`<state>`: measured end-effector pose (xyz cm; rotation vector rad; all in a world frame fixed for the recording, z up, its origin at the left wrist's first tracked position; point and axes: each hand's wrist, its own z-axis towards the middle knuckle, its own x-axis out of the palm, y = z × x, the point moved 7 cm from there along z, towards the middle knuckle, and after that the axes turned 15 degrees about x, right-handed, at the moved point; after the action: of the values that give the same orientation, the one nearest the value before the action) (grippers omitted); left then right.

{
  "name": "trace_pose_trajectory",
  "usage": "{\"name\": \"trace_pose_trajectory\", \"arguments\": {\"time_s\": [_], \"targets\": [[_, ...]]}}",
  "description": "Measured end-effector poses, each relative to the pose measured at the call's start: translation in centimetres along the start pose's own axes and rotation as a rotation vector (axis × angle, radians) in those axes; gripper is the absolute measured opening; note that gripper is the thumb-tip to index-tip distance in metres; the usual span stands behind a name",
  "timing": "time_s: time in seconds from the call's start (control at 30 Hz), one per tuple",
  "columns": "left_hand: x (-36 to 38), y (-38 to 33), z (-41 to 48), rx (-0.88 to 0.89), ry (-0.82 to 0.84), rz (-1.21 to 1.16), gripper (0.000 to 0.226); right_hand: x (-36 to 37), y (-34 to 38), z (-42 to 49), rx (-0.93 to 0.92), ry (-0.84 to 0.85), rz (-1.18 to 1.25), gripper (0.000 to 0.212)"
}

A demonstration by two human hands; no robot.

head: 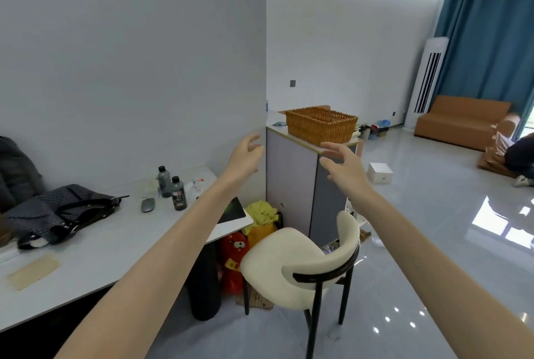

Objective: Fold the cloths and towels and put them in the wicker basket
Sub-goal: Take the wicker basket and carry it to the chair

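Head view: left hand (245, 155) and right hand (345, 168), both empty with fingers spread, reach up either side toward the basket (320, 125) on the cabinet (291, 185), evidently to lift it down; no cloths identifiable.

1. The left hand (245, 158) is bare, and the left forearm (161, 257) behind it is uncovered along all its visible length (it leaves the view at the bottom edge).
2. The right hand (345, 169) and right forearm (433, 257) are bare in the same way, long and slim.
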<state>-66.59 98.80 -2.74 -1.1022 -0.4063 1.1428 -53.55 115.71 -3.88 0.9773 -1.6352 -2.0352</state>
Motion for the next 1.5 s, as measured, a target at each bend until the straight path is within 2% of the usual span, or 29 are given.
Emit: {"name": "trace_pose_trajectory", "arguments": {"time_s": [0.43,0.73,0.87,1.17,1.5], "targets": [[20.7,10.5,23.5,-0.063,0.026,-0.018,0.045,-9.9,-8.6,29.0,0.057,-0.01,-0.071,0.035],[32.0,14.7,38.4,-0.081,-0.031,0.003,0.043,-15.5,-12.6,48.7,0.059,0.033,-0.109,0.032],[36.3,17.8,43.5,-0.118,-0.106,0.026,0.044,-16.7,-14.6,56.6,0.04,0.09,-0.094,0.034],[44.1,22.0,53.7,-0.23,-0.242,0.162,0.05,-19.1,-16.6,73.9,-0.081,0.265,-0.189,0.037],[45.0,28.7,63.8,-0.352,-0.306,0.344,0.057,-16.1,-17.9,91.7,-0.188,0.257,-0.494,0.044]]}}
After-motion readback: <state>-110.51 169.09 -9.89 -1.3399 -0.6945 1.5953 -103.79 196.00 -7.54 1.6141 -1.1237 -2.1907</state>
